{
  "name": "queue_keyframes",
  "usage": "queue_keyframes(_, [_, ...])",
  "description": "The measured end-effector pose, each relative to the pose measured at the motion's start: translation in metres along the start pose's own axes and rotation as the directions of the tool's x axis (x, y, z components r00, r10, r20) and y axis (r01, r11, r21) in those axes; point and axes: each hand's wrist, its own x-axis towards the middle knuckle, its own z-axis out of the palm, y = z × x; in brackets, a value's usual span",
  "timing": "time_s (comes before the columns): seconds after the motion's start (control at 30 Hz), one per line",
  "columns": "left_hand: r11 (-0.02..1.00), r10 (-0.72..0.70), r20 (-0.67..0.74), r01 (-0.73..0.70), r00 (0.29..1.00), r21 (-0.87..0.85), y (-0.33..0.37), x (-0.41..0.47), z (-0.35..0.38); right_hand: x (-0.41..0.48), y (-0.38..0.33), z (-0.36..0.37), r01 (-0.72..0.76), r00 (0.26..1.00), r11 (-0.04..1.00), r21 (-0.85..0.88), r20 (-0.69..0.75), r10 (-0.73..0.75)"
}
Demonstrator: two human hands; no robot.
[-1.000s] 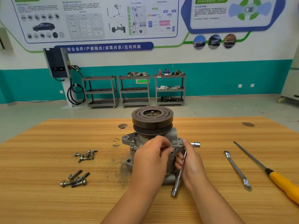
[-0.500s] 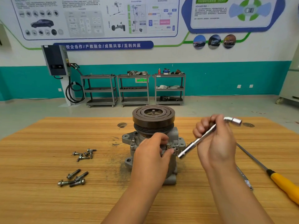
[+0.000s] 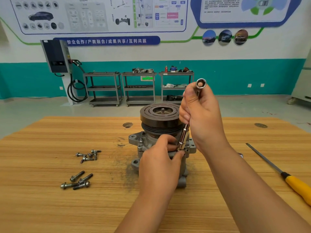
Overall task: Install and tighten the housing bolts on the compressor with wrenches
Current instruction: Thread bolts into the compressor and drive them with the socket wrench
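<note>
The grey compressor (image 3: 134, 140) with a dark pulley (image 3: 159, 115) on top stands in the middle of the wooden table (image 3: 50, 207). My right hand (image 3: 202, 115) grips an L-shaped chrome socket wrench (image 3: 183, 137) held nearly upright, its lower socket end set down on the housing at a bolt spot. My left hand (image 3: 159, 162) rests on the housing, with fingertips pinching at the base of the wrench. The bolt itself is hidden by fingers and socket. Loose bolts lie to the left: a small cluster (image 3: 88, 155) and several longer ones (image 3: 77, 181).
A screwdriver with a yellow handle (image 3: 296, 184) lies at the right of the table. Another tool is mostly hidden behind my right forearm. Metal carts (image 3: 139, 88) and a wall charger (image 3: 55, 56) stand far behind the table.
My right hand swung the wrench from a slanted, raised hold to nearly upright and lowered its socket end onto the housing beside my left fingers. My left hand stayed on the compressor.
</note>
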Motion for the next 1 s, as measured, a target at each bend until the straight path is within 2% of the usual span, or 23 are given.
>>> queue_keyframes(0.17, [1.000, 0.002, -0.002, -0.002, 1.000, 0.020, 0.000, 0.001, 0.001, 0.000, -0.002, 0.002, -0.064, 0.997, 0.996, -0.055, 0.028, 0.065])
queue_keyframes(0.27, [1.000, 0.004, -0.003, -0.003, 1.000, 0.020, 0.000, 0.000, 0.001, -0.001, -0.003, 0.002, -0.076, 0.996, 0.984, -0.164, 0.041, 0.083])
queue_keyframes(0.37, [0.999, 0.015, -0.004, -0.015, 1.000, 0.032, -0.001, 0.001, 0.000, -0.003, -0.003, 0.002, -0.050, 0.995, 0.969, -0.243, 0.072, 0.070])
queue_keyframes(0.57, [0.999, -0.004, 0.012, 0.004, 1.000, 0.049, 0.001, 0.001, -0.002, -0.001, -0.008, -0.003, 0.036, 0.996, 0.965, -0.261, 0.086, -0.014])
queue_keyframes(0.67, [0.996, 0.001, 0.048, -0.005, 0.999, 0.088, 0.003, 0.002, -0.005, 0.002, -0.016, -0.006, 0.022, 0.993, 0.955, -0.297, 0.118, 0.014])
queue_keyframes(0.8, [0.989, 0.019, 0.165, -0.042, 0.986, 0.140, 0.009, 0.003, -0.023, 0.003, -0.029, -0.009, 0.050, 0.988, 0.914, -0.402, 0.154, 0.014])
queue_keyframes(0.83, [0.986, 0.039, 0.150, -0.063, 0.988, 0.157, 0.011, 0.006, -0.032, 0.003, -0.031, -0.009, 0.059, 0.986, 0.905, -0.422, 0.167, 0.013])
queue_keyframes(0.9, [0.980, 0.152, 0.029, -0.154, 0.988, 0.127, 0.019, 0.017, -0.051, 0.004, -0.036, -0.008, 0.076, 0.980, 0.882, -0.466, 0.199, 0.021])
queue_keyframes(0.97, [0.949, 0.315, -0.132, -0.310, 0.940, 0.057, 0.030, 0.036, -0.064, 0.005, -0.039, -0.006, 0.088, 0.976, 0.850, -0.519, 0.216, 0.031])
queue_keyframes(1.0, [0.927, 0.373, -0.155, -0.373, 0.915, 0.025, 0.035, 0.047, -0.067, 0.006, -0.041, -0.005, 0.089, 0.977, 0.836, -0.542, 0.212, 0.034])
